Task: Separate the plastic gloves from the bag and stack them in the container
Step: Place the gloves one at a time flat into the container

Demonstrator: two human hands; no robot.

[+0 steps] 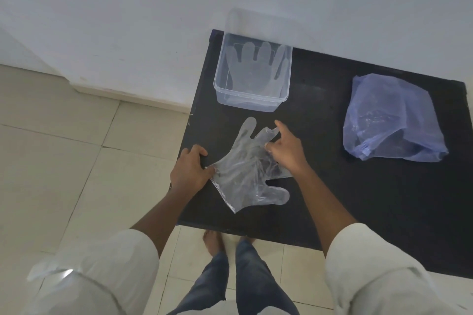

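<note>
A clear plastic glove [249, 176] lies flat on the black table [358, 186] near its front left corner, thin and crinkled, its film wrinkled most across the palm. Its fingers fan toward the container, and the thumb sticks out to the right near the table's front edge. The left hand [190, 170] pinches the cuff corner, thumb and fingers closed on the film. The right hand [286, 149] rests on the glove's far side with fingertips curled together over the plastic and the index finger stretched out; whether it really grips the film cannot be told (the knuckles hide the contact).

Just beyond stands a transparent rectangular container [252, 100] with rounded corners, and a second glove [256, 66] lies spread in it, fingers pointing to the wall. How many layers lie there is hard to make out through the clear walls.

Well to the right sits a crumpled bluish translucent bag [391, 117], its contents only a dark blur. The table's right edge is cut off by the frame.
</note>
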